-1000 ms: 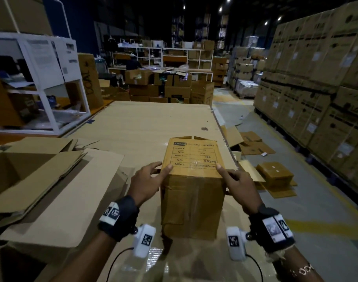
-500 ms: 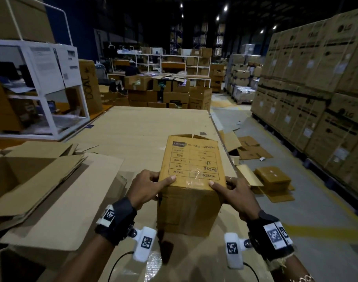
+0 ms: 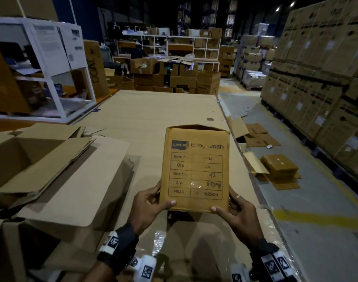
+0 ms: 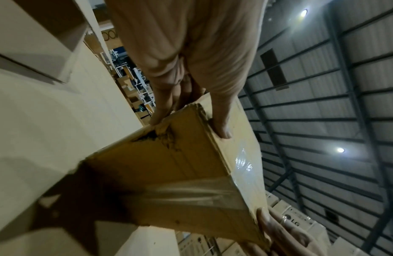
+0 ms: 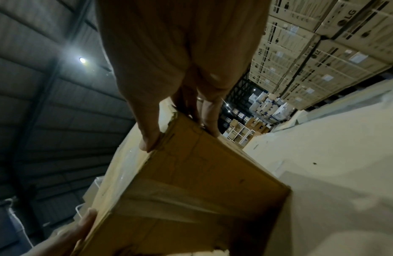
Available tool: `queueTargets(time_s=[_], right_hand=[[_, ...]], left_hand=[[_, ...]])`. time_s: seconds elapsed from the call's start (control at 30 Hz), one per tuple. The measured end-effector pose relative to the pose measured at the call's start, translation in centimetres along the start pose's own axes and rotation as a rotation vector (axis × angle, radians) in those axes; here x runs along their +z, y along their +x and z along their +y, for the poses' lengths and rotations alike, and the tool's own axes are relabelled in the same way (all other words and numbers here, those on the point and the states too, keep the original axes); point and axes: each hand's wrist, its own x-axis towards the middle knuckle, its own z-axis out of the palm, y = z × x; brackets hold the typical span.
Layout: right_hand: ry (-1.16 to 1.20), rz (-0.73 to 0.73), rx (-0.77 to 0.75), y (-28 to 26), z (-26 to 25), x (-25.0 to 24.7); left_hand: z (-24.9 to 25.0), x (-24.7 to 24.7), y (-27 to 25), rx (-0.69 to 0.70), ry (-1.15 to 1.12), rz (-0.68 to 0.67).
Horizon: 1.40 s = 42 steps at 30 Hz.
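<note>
Carton (image 3: 195, 169) sits clamped between left fingers (image 3: 170, 203) and right fingers (image 3: 214, 209).

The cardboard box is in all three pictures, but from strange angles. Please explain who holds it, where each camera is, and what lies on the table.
No machine here: a person wears three cameras. The wide picture comes from the head; the other two look from each wrist along the fingers. The left hand and right hand grip the labelled box by its near corners, held clear of the cardboard-covered table. An open carton and loose cardboard sheets lie at the left.
</note>
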Motion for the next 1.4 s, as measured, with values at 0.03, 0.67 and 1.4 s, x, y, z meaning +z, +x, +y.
queueTargets(time_s=[0.03,0.67,1.4], right_hand=[[-0.003,0.0,0.013,-0.3,0.8,0.2],[-0.158,0.04,0.075,-2.4,3.4,0.7],[-0.414,0.038,-0.305,4.0,-5.2,0.6]], left_hand=[[-0.7,0.1,-0.3,-0.005,0.005,0.001],[-3.6,0.9,-3.1,-0.046,0.376,0.126],[3.4,2.0,1.7,0.328,0.654,0.15]])
